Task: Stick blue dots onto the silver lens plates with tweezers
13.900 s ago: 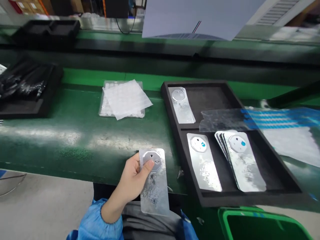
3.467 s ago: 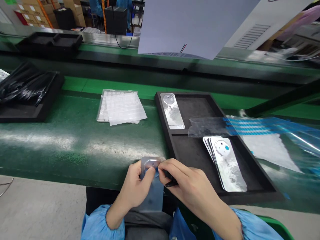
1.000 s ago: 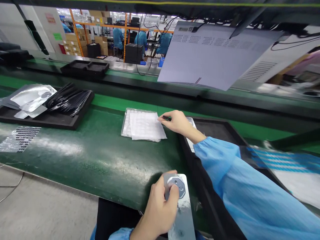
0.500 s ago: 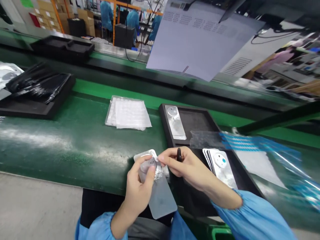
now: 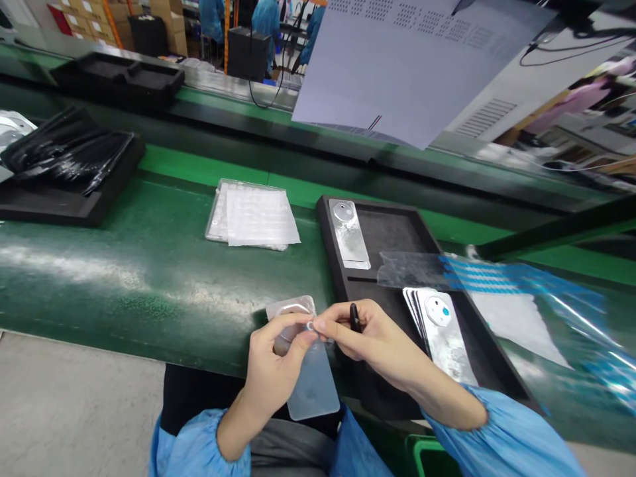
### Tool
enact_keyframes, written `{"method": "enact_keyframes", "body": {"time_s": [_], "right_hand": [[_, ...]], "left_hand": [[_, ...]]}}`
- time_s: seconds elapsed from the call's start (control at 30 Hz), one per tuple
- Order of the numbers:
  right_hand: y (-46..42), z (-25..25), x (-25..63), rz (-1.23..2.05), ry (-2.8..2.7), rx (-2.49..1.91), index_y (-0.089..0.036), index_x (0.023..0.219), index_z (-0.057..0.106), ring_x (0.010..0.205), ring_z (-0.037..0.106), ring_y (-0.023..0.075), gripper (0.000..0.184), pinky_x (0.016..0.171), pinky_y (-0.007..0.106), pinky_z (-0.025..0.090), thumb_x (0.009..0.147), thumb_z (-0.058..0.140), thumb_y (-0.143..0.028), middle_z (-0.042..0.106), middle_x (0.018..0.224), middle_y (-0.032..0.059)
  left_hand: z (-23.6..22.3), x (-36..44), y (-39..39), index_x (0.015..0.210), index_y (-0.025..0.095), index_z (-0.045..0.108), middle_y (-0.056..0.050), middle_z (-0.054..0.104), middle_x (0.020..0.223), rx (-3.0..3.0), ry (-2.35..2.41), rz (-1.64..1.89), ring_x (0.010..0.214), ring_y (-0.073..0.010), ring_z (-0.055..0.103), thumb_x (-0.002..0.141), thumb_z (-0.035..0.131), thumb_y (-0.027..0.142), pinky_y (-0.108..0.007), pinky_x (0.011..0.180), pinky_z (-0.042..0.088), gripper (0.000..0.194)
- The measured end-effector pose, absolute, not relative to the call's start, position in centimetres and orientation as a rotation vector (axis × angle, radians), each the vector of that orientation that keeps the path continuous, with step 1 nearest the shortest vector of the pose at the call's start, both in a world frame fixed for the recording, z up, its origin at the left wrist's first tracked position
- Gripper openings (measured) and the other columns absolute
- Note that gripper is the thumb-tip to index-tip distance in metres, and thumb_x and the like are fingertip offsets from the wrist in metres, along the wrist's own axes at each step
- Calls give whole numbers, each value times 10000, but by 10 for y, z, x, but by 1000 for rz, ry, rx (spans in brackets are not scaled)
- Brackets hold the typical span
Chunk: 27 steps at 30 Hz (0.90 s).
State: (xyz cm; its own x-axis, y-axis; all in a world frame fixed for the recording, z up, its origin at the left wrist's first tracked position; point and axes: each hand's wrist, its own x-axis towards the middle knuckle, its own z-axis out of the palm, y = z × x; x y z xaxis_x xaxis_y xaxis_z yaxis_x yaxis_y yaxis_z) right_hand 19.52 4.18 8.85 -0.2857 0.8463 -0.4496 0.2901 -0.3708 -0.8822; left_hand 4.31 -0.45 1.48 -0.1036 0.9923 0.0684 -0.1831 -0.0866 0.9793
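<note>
My left hand (image 5: pixel 275 358) is closed, thumb and index finger pinching a small whitish ring-like piece (image 5: pixel 310 326). Thumb and index finger of my right hand (image 5: pixel 362 331) meet at that same piece. Tucked in the right hand is a black pen-like tool (image 5: pixel 354 318); its lower part is hidden. Under my fingers, over the table's front edge, lies a pale translucent phone back panel (image 5: pixel 313 387) with a round camera area partly covered by the left hand. Whether other left fingers grip the panel, I cannot tell.
Right of my hands a black tray (image 5: pixel 340 265) holds a silver panel (image 5: pixel 352 242) and a fanned stack of silver panels (image 5: pixel 450 334). Clear film with blue stripes (image 5: pixel 487 278) drapes over it. White sheets (image 5: pixel 263 215) lie mid-table; a black tray with black bags (image 5: pixel 69 159) stands left.
My left thumb and index finger have moved from the panel's camera area to the small piece at my right fingertips. The crinkled shiny film by the camera area is no longer visible.
</note>
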Motion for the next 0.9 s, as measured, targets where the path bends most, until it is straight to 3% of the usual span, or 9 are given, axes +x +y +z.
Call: {"method": "enact_keyframes", "body": {"time_s": [0.27, 0.37, 0.5, 0.63, 0.8, 0.9], "right_hand": [[44, 91, 198, 1586, -1574, -1500, -162, 703, 770, 459, 352, 74, 491, 425, 235, 232, 744, 842, -646, 607, 554, 5], [42, 88, 198, 1455, -1624, -1521, -168, 710, 786, 494, 448, 110, 471, 469, 247, 327, 761, 833, -634, 648, 567, 28], [41, 82, 198, 1389, -1652, -1533, -192, 722, 797, 566, 599, 175, 430, 534, 275, 448, 765, 835, -618, 731, 641, 58], [42, 79, 198, 1364, -1696, -1532, -193, 717, 792, 559, 600, 180, 457, 529, 281, 440, 791, 804, -645, 749, 652, 68], [40, 77, 196, 1333, -1684, -1521, -189, 732, 804, 533, 577, 168, 437, 509, 274, 419, 795, 813, -621, 739, 632, 69], [39, 75, 194, 1329, -1668, -1509, -183, 706, 785, 524, 565, 159, 418, 509, 269, 410, 811, 803, -587, 734, 626, 70]], "left_hand": [[11, 44, -6, 1007, 220, 805, -49, 835, 997, 1034, 1072, 1384, 943, -234, 788, 869, 776, 253, -333, 882, 629, 146], [10, 46, -6, 1089, 207, 773, -59, 824, 1054, 1025, 1076, 1380, 920, -227, 789, 801, 828, 232, -302, 832, 634, 293], [9, 49, -7, 1106, 205, 742, -43, 807, 1001, 1068, 1090, 1352, 841, -197, 776, 841, 740, 176, -272, 756, 624, 267], [8, 48, -7, 1136, 219, 715, -46, 788, 1042, 1097, 1104, 1360, 891, -200, 770, 860, 724, 180, -271, 768, 616, 279], [4, 49, -8, 1245, 245, 675, -70, 735, 1243, 1106, 1081, 1395, 1098, -219, 738, 872, 721, 154, -304, 935, 596, 387], [1, 49, -9, 1334, 246, 649, -86, 720, 1302, 1083, 1072, 1374, 1103, -227, 740, 882, 728, 173, -304, 922, 607, 464]]}}
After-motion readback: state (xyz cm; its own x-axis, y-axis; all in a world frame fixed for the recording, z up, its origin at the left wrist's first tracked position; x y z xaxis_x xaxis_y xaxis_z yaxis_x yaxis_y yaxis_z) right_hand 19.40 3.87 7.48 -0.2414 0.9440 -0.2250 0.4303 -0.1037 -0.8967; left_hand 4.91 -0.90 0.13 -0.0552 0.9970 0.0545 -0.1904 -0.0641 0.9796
